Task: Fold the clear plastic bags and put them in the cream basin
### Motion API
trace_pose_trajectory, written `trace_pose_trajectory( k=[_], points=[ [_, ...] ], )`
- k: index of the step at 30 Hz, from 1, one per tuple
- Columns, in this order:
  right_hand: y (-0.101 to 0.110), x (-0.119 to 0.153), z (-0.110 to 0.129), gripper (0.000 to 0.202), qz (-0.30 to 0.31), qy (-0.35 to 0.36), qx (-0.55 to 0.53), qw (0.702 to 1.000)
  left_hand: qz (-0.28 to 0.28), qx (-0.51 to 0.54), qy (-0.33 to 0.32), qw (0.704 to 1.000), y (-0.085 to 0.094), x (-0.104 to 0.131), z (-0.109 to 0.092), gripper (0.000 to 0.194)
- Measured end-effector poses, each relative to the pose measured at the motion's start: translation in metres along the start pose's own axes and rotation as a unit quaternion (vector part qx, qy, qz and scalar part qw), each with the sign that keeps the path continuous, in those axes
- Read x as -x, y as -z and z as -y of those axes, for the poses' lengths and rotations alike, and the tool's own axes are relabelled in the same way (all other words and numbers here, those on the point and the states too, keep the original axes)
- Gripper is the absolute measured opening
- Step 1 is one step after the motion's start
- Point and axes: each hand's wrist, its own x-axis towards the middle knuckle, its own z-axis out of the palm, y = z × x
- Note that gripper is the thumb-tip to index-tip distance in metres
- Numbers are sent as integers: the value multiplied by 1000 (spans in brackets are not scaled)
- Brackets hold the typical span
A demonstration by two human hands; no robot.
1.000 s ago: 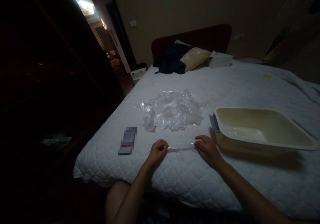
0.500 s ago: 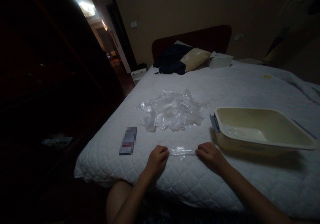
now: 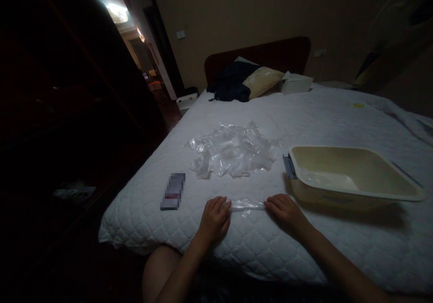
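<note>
Clear plastic film [image 3: 248,204] between left hand [image 3: 214,216] and right hand [image 3: 284,210], both palm-down.

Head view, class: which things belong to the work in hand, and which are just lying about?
Belong:
clear plastic strip, held by left hand and right hand
pile of clear plastic, probably
cream tub, probably

Seemingly lying about:
pixelated flat object
dark cloth
beige pillow
white box

Ends of the clear plastic strip [image 3: 248,204] out of sight in the hands [image 3: 214,217] [image 3: 284,210], flat object [image 3: 173,191] a pixelated blur
</note>
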Motion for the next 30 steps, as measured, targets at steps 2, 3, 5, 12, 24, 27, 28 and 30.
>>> trace_pose_trajectory(
  k=[2, 3, 5, 12, 24, 27, 28, 30],
  points=[
    [2, -2, 1, 20, -1, 9, 15, 1000, -13, -30, -36, 999, -2, 0, -1, 36],
    [3, -4, 2, 20, 1, 16, 22, 1000, -16, -39, -54, 998, -3, 0, -1, 35],
    [4, -8, 3, 20, 6, 33, 33, 999, -9, -48, -87, 995, -6, -1, 0, 32],
    [2, -11, -1, 20, 13, -8, 0, 1000, 57, -16, -117, 991, -8, 0, 2, 33],
    [24, -37, 33, 33, -125, -343, -330, 871, 121, 25, -111, 986, -3, 0, -2, 48],
    [17, -64, 72, 36, -110, -365, -494, 781, 122, 27, -107, 986, -2, 0, -4, 48],
    [11, -70, 82, 37, -105, -375, -546, 742, 121, 27, -105, 987, -2, 0, -4, 49],
    [-7, -78, 97, 40, -107, -403, -614, 670, 120, 28, -102, 987, -1, 0, -5, 50]
  ],
)
